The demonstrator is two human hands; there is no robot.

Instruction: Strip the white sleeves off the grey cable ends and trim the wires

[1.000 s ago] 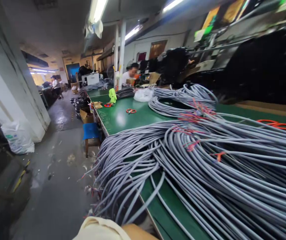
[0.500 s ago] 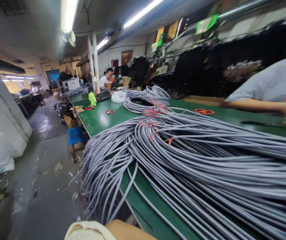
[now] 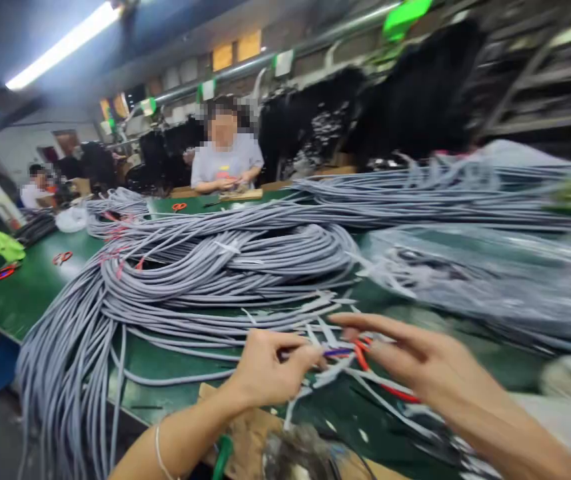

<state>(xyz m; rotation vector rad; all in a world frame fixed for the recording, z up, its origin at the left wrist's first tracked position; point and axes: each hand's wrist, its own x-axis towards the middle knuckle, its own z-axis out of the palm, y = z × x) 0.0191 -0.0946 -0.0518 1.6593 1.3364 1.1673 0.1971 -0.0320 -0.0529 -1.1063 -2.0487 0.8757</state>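
Note:
My left hand (image 3: 278, 365) is closed, thumb against fingers, on a thin dark blue and purple piece (image 3: 338, 352) that points to the right. My right hand (image 3: 405, 350) is close to that piece's other end, beside orange-red scissor handles (image 3: 362, 353); motion blur hides whether its fingers grip anything. White strips and stripped cable ends lie under and around both hands. Long grey cables (image 3: 175, 320) spread over the green table (image 3: 160, 400) to the left, some hanging over its edge.
Across the table sits a person (image 3: 228, 163) in a light shirt; another person (image 3: 35, 190) is farther left. A clear plastic bag (image 3: 490, 280) lies at right. Orange scissors (image 3: 62, 257) rest at left. Brown cardboard (image 3: 245, 433) and a green handle (image 3: 222, 457) are near the front edge.
The view has swung to the right. Both my hands have come into sight over the table, and the co-worker opposite now shows from the front.

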